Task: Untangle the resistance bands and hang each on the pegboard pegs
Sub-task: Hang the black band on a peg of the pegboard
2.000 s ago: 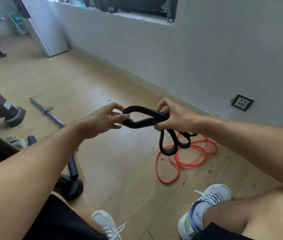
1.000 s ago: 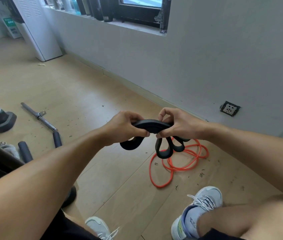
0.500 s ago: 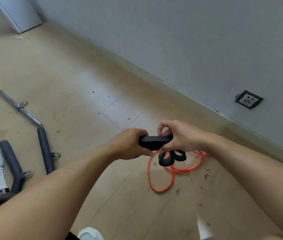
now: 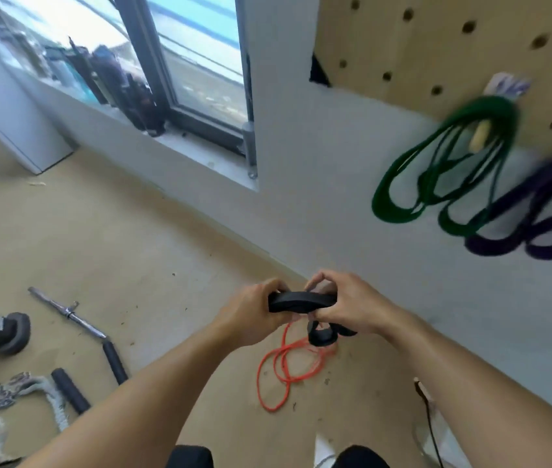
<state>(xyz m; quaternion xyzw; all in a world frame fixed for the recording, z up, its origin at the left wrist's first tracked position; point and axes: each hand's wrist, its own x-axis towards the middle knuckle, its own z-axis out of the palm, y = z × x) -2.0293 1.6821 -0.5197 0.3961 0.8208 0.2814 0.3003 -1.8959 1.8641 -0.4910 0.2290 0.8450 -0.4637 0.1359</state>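
You hold the black band [image 4: 301, 301] folded into a flat bundle, its loose loops dangling below, while the orange band [image 4: 284, 369] lies in tangled loops on the floor near the wall. On the pegboard [image 4: 420, 45], the green band [image 4: 436, 170] hangs coiled from a peg [image 4: 479, 140] near the bottom edge, with the purple band [image 4: 538, 224] just beside it.

Left hand [image 4: 251, 315] and right hand [image 4: 345, 307] curl close together, forearms extended forward

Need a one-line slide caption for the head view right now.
Both hands, left and right, grip a folded black band; orange band on floor, green band hangs on pegboard.
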